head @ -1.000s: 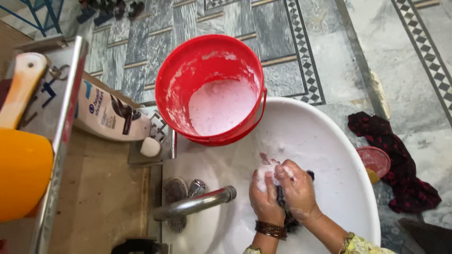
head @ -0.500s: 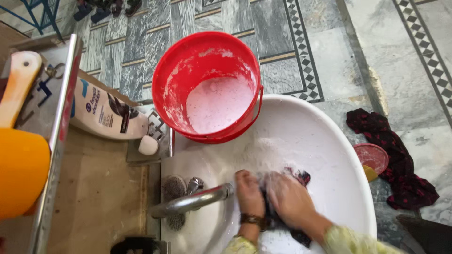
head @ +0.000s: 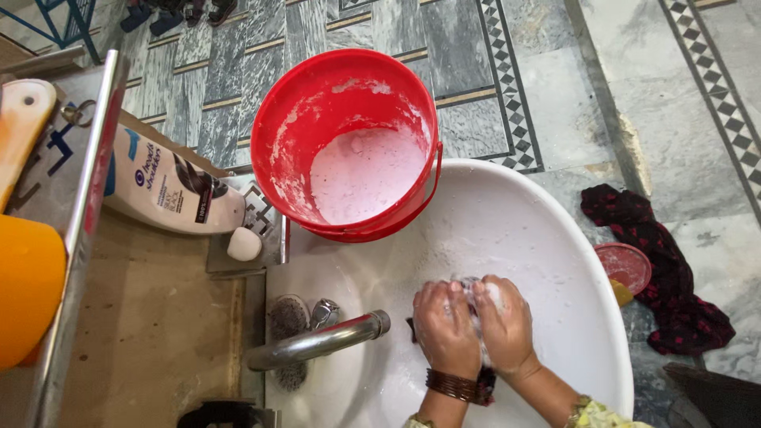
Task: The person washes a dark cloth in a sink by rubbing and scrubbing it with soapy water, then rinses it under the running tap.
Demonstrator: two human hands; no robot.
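Note:
Both hands are pressed together over a dark, soapy cloth [head: 485, 385] in the white basin [head: 555, 238]. My left hand [head: 444, 329], with brown bangles at the wrist, grips the cloth on the left. My right hand [head: 506, 325] clasps it from the right, and white foam shows between the fingers. Most of the cloth is hidden under the hands. A chrome tap [head: 317, 342] ends just left of my left hand.
A red bucket [head: 349, 79] of foamy water stands on the basin's far rim. A white bottle [head: 170, 194] lies at left beside a small soap [head: 243, 244]. A dark red cloth [head: 666, 269] and a red lid [head: 626, 265] lie on the tiled floor at right. An orange container [head: 28, 293] sits at left.
The hands rubbed the cloth, sliding toward the tap and then back to the basin's middle, now closed tight together over it. The view shifted slightly.

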